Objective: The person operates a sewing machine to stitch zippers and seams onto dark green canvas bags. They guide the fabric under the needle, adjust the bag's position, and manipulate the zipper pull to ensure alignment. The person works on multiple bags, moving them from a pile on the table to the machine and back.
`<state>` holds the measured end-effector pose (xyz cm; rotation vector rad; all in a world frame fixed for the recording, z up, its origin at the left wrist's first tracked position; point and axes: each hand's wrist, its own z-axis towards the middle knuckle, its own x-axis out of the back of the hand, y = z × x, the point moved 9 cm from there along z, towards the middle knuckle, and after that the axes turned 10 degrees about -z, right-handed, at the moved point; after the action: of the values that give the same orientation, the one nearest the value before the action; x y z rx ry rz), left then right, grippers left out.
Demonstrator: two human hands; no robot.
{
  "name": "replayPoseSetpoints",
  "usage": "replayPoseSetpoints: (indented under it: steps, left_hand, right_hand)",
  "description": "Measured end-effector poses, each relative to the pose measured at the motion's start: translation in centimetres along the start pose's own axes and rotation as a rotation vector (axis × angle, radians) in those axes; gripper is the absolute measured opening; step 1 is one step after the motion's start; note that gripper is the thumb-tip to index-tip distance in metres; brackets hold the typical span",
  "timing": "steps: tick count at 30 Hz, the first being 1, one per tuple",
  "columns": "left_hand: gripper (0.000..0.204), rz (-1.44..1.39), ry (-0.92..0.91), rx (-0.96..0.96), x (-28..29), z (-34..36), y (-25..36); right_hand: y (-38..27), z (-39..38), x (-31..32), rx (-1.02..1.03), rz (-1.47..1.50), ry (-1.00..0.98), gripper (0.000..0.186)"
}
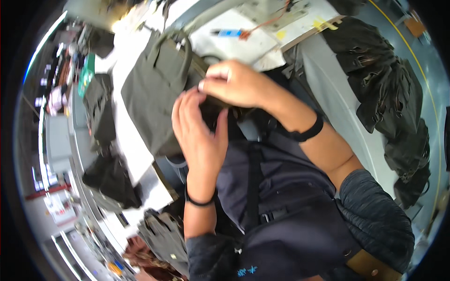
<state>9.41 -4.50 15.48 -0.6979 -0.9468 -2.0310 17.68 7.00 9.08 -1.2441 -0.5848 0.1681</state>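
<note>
An olive-green fabric bag (152, 93) with a looped carry handle (188, 54) lies on the white table before me. A zipper runs along its edge next to my hands. My right hand (236, 86) is over that edge, its fingers bent and thumb and forefinger drawn together; whatever is between them is too small or hidden to make out. Just below it, my left hand (200, 129) is at the bag's near side, thumb well apart from the slightly curved fingers. Between the hands the dark bag opening is partly covered, and the fingertips are slightly blurred.
A blue-and-white pen-like tool (229, 33) lies on the white tabletop (206, 40) at the back. Dark green bags (375, 70) are heaped on the right. More bags (101, 110) lie at the left, and a brown piece (143, 255) is at lower left.
</note>
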Motion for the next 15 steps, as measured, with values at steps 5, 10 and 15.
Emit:
replayPoseSetpoints:
  steps: [5, 10, 15]
  left_hand:
    - [0.047, 0.123, 0.161, -0.061, 0.7, 0.6, -1.0]
    - [0.034, 0.132, 0.257, -0.134, 1.2, 0.3, -1.5]
    - [0.03, 0.142, 0.289, -0.134, 0.6, 0.2, -2.1]
  right_hand:
    - [0.9, -0.5, -1.5, -0.283, 0.546, -0.107, 0.026]
    - [1.4, -0.4, -2.3, -0.277, 0.589, -0.086, 0.027]
    - [1.7, -0.7, -2.1, -0.323, 0.521, -0.102, 0.027]
